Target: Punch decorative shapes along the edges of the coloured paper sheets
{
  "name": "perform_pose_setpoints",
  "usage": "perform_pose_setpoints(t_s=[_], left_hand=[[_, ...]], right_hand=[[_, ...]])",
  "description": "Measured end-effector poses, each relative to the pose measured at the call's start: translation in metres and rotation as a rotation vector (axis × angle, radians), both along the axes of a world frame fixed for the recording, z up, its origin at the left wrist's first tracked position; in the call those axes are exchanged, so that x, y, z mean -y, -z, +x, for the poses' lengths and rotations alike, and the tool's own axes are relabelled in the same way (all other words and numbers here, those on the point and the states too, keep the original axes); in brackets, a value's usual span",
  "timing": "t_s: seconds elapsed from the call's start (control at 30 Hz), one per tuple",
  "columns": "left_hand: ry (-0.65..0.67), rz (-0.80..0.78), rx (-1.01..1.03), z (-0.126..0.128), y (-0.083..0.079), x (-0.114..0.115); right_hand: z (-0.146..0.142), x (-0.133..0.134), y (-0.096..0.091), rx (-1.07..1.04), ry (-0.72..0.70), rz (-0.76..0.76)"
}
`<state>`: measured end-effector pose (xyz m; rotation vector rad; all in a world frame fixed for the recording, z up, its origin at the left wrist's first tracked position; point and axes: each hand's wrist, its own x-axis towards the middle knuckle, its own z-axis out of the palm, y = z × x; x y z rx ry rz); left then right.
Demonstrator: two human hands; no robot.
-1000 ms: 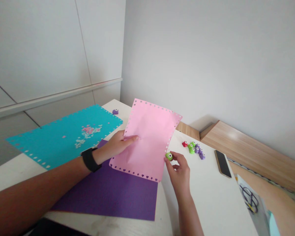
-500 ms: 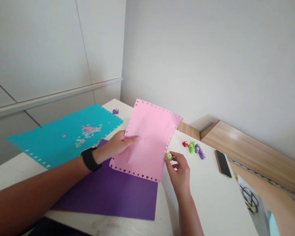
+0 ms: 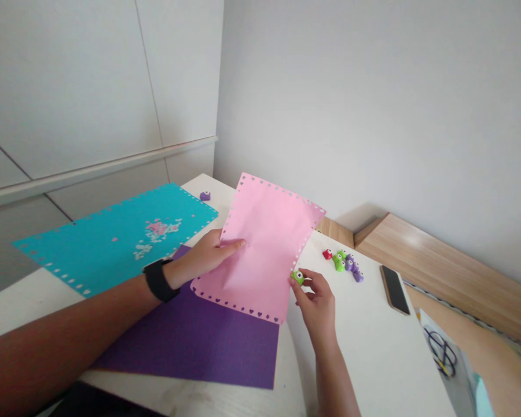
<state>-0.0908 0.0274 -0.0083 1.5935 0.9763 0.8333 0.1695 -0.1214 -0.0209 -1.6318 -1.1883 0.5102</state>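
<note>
My left hand [image 3: 212, 255] grips the left edge of a pink paper sheet [image 3: 269, 255], thumb on top and the other fingers hidden beneath. Small shapes such as hearts and stars are punched along the sheet's borders. At its lower right edge, my right hand [image 3: 316, 298] pinches a small green craft punch [image 3: 297, 277] between thumb and fingers. The punch sits against the paper's edge. Under the pink sheet lies purple paper [image 3: 200, 347]. To the left, a blue sheet [image 3: 99, 231] with punched borders carries a scatter of tiny pink and pale paper cutouts [image 3: 156, 231].
Several red, green and purple craft punches [image 3: 347, 263] are grouped on the white table [image 3: 364, 347], right of the sheet. Farther right lies a phone [image 3: 394, 289]. One purple punch [image 3: 205, 196] stands alone near the back corner. A wooden headboard [image 3: 451, 266] and wall are beyond.
The green punch has turned slightly in my right hand at the paper's edge. The pink sheet has shifted very little; my left hand holds its place.
</note>
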Motion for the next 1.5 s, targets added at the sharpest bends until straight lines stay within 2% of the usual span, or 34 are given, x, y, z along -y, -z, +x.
perform_pose_setpoints(t_s=[0.17, 0.33, 0.5, 0.63, 0.73, 0.93, 1.03, 1.13, 1.3, 1.5], left_hand=[[0.048, 0.01, -0.001, 0.002, -0.001, 0.001], [0.068, 0.023, -0.01, 0.002, 0.001, -0.001], [0.044, 0.07, 0.015, 0.001, -0.001, 0.0], [0.068, 0.018, 0.066, 0.001, -0.004, 0.001], [0.059, -0.014, 0.058, 0.002, -0.003, 0.001], [0.067, 0.017, 0.061, 0.002, -0.004, 0.002], [0.076, 0.023, 0.039, 0.002, -0.004, 0.002], [0.066, 0.032, 0.028, 0.002, -0.005, 0.002], [0.072, 0.033, -0.008, 0.001, -0.006, 0.002], [0.079, 0.057, 0.002, 0.0, -0.003, 0.002]], right_hand=[[0.002, 0.0, 0.001, -0.005, 0.034, 0.003], [0.005, 0.001, -0.001, 0.025, -0.067, -0.009], [0.005, 0.002, -0.001, -0.04, -0.189, -0.068], [0.004, 0.002, 0.003, -0.093, -0.184, -0.087], [0.006, 0.001, 0.004, -0.178, -0.151, -0.099], [0.007, -0.003, 0.008, -0.473, -0.239, -0.091], [0.007, -0.006, 0.014, -0.584, -0.196, -0.113], [0.008, -0.008, 0.018, -0.624, -0.176, -0.148], [0.01, -0.006, 0.017, -0.744, -0.229, -0.222], [0.009, -0.005, 0.016, -0.78, -0.218, -0.232]])
